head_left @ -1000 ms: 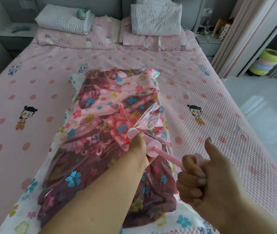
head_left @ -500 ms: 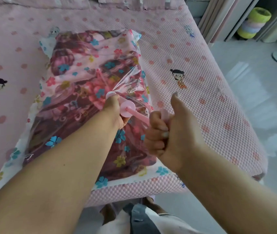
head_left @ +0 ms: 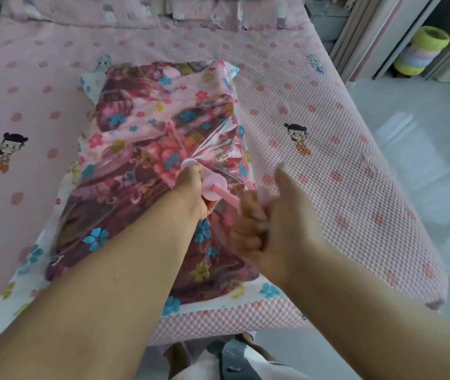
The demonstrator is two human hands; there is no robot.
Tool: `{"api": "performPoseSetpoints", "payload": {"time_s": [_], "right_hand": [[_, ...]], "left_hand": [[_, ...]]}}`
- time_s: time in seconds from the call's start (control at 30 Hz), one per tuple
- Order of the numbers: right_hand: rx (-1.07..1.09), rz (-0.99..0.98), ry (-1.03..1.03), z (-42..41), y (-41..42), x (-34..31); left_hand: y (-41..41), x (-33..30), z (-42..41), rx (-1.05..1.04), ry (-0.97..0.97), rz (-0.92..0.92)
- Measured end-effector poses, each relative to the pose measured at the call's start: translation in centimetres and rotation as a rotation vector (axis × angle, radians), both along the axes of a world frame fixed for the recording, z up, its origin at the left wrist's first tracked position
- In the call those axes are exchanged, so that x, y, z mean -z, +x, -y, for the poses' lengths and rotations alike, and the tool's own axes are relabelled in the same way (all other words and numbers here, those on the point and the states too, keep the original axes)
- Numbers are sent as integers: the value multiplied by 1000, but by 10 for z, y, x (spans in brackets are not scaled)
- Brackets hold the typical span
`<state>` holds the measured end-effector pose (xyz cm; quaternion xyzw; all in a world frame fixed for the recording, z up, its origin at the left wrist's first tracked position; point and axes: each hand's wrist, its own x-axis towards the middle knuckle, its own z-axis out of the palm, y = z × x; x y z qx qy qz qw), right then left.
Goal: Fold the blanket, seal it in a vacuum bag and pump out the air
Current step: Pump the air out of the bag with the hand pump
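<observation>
A folded floral blanket (head_left: 141, 138) in pink and maroon lies inside a clear vacuum bag (head_left: 26, 272) with a flowered white border, flat on the bed. A pink hand pump (head_left: 214, 189) stands tilted on the bag's valve near the middle right. My left hand (head_left: 193, 192) grips the pump's body just above the bag. My right hand (head_left: 267, 220) is wrapped round the pump's handle, thumb raised, with a short piece of the pink rod showing between the two hands. The plastic is puckered and pulled up around the valve.
The pink dotted bedspread (head_left: 328, 165) carries cartoon figures; its front edge is at my knees. Pillows (head_left: 125, 12) line the head of the bed. To the right lie a pale floor (head_left: 424, 165), curtains and a stack of coloured rings (head_left: 421, 50).
The rod showing between my hands has shortened since a second ago: my right hand pushed the handle in toward the pump body. The view tipped down, then back up slightly.
</observation>
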<state>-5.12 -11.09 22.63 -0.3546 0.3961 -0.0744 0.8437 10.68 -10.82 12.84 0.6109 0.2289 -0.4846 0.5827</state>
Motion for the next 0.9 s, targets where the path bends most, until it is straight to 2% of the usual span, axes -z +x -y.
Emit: {"api": "performPoseSetpoints", "payload": {"time_s": [0.07,0.17,0.3,0.4,0.5,0.63,0.77,0.83,0.9], "right_hand": [[12,-84,-75,6,34,12],[-66,-9,-132,3,35,19],[-92,47,36,-9,-22,-5],[-48,95,27,-7,-21,-8],[24,-98,-66,8,28,10],[-77,-13,-177,10,38,19],[-116,52,44,-6,-14,-8],[-72,89,34,-9,-21,-8],[9,-23,-9,-3,1,2]], "left_hand": [[-1,0,0,30,-42,13],[-2,-1,-3,53,-25,37],[3,3,-4,57,-24,9],[3,0,-3,63,-42,26],[3,-3,1,31,-24,-21],[0,-7,3,72,-38,31],[4,-3,-4,42,5,-7],[5,-1,-3,49,-17,10],[2,-3,-2,13,-35,-14]]}}
